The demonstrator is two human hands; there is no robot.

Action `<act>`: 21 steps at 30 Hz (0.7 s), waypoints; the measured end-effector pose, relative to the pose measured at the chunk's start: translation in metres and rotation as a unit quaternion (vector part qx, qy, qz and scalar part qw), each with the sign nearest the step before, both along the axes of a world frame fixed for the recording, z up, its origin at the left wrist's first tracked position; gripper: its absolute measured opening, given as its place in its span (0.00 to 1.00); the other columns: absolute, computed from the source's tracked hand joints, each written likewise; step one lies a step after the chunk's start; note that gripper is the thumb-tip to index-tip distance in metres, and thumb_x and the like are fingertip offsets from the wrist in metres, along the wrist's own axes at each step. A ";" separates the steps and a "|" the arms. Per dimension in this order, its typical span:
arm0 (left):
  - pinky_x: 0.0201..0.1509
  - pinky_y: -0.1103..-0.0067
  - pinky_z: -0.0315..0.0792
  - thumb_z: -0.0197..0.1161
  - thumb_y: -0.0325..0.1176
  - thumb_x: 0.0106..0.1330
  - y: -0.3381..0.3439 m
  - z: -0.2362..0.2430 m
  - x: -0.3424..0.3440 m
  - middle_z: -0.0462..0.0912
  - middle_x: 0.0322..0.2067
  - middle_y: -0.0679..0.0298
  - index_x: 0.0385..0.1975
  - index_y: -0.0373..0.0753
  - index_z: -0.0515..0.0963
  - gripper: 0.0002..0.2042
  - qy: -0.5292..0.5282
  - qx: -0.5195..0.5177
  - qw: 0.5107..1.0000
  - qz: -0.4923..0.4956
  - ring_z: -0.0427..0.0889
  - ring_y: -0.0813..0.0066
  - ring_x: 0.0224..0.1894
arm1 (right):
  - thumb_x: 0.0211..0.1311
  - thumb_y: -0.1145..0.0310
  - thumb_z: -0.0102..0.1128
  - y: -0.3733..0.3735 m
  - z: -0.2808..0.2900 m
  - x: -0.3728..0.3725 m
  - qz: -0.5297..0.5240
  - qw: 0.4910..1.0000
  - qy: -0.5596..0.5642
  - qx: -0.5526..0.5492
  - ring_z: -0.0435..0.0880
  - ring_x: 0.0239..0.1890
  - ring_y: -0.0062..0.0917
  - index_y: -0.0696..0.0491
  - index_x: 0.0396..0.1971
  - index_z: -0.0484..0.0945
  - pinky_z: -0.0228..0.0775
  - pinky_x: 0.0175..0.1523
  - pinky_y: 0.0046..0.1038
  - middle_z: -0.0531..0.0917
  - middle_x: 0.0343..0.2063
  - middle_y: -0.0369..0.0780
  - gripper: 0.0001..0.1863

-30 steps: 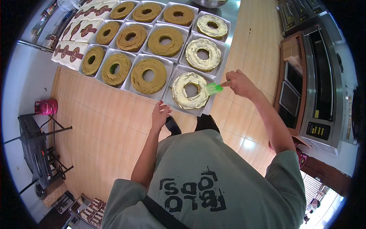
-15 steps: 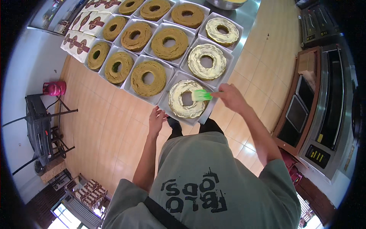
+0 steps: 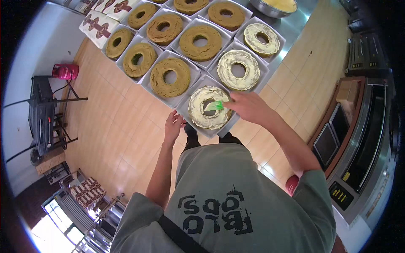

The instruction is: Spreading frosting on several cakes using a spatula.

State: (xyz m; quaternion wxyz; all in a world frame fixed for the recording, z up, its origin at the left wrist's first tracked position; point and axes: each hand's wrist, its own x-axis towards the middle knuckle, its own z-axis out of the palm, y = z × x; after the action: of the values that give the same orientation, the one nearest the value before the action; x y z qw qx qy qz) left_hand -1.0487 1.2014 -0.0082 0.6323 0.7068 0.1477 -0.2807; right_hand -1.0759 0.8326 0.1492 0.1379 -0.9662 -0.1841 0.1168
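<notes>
My right hand (image 3: pixel 249 107) grips a green brush (image 3: pixel 216 105), its bristle tips coated in pale cream. The bristles reach over the centre hole of the nearest ring cake (image 3: pixel 198 114), which is covered in cream. That cake sits in an open white cake box (image 3: pixel 188 104) at the table's near corner. My left hand (image 3: pixel 174 125) is at the left edge of this box, its bent fingers against the wall. Behind it are two more cream-covered ring cakes (image 3: pixel 238 70) in boxes. A plain brown ring cake (image 3: pixel 170 77) lies in the box to the left.
Several plain brown ring cakes (image 3: pixel 200 43) in boxes fill the table to the left and back. Printed white boxes (image 3: pixel 98 28) stand at the far left. A metal bowl (image 3: pixel 270 9) of yellow filling is at the back. Ovens (image 3: pixel 363 143) line the right side.
My right hand has brought the brush a little to the left, further over the cake's hole. The left hand stays by the box edge. The whole view has shifted slightly.
</notes>
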 end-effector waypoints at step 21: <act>0.48 0.78 0.81 0.63 0.36 0.78 0.011 -0.002 -0.008 0.84 0.49 0.55 0.65 0.32 0.74 0.21 0.016 -0.059 0.998 -0.026 0.88 0.69 0.44 | 0.70 0.76 0.57 -0.005 0.024 0.003 -0.168 0.913 0.256 0.270 0.80 0.32 0.25 0.54 0.53 0.88 0.73 0.41 0.27 0.86 0.32 0.38 0.16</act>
State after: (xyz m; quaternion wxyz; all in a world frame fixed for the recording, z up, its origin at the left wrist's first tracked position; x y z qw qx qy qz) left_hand -1.0567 1.2121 -0.0103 0.6626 0.6674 0.1227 -0.3170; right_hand -1.0732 0.8273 0.1734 0.4533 -0.8460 -0.0018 0.2808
